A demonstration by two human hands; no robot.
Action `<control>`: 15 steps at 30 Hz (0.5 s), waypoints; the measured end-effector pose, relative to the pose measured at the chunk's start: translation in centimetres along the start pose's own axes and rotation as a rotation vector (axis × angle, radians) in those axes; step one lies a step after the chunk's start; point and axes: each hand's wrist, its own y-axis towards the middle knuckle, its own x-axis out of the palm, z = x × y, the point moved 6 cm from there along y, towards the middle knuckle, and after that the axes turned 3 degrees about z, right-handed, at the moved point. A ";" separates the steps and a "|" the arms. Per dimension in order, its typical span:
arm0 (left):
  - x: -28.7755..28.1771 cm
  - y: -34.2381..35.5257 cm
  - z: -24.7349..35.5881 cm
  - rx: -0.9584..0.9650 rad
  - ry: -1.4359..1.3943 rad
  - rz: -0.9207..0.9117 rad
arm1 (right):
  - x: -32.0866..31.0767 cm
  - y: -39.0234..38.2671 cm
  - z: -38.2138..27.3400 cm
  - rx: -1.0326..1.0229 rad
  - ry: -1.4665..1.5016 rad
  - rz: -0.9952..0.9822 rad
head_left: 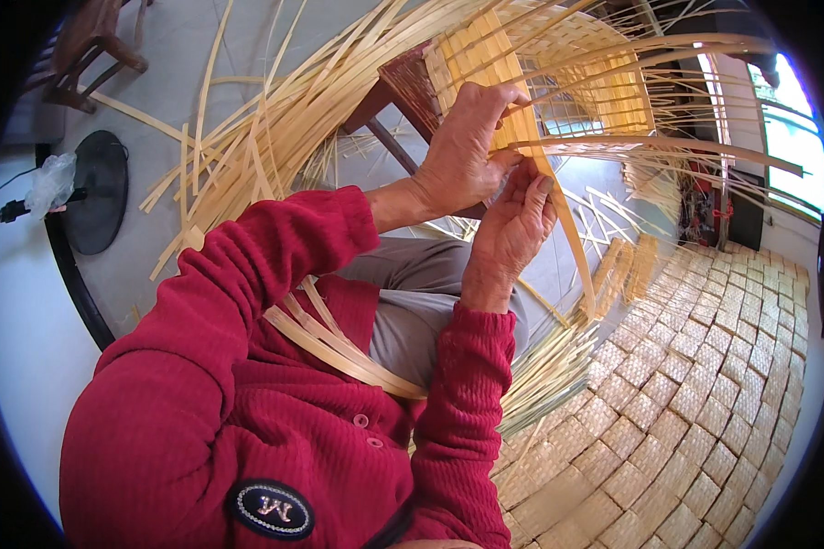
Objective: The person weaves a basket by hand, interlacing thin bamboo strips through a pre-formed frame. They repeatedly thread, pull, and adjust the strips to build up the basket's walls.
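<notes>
A partly woven bamboo basket (624, 91) stands at the upper middle, with long loose bamboo ribs fanning out to the right. My left hand (471, 151) is closed on the basket's near edge, thumb and fingers pressing on the weave. Just below it, my right hand (514, 229) pinches a flat bamboo strip (574, 240) at that same edge. The strip's free end hangs down to the lower right. The fingertips of both hands almost meet, and they hide part of the edge between them.
Under the basket is a dark red wooden stool (414, 91). A big bundle of loose bamboo strips (316, 105) spreads at upper left, and several strips (325, 346) lie across my lap. Woven blocks (677, 393) are laid out in rows at right. A round black base (101, 194) stands far left.
</notes>
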 end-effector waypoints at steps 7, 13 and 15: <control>-0.1 0.1 0.0 0.038 0.004 -0.005 | 0.1 0.1 0.3 -0.003 0.013 0.003; 0.1 0.1 -0.3 0.055 0.021 -0.011 | 0.5 0.0 -0.1 -0.004 0.022 -0.019; 0.1 0.1 -0.3 0.057 0.013 -0.006 | 0.5 0.0 -0.1 -0.002 0.026 -0.021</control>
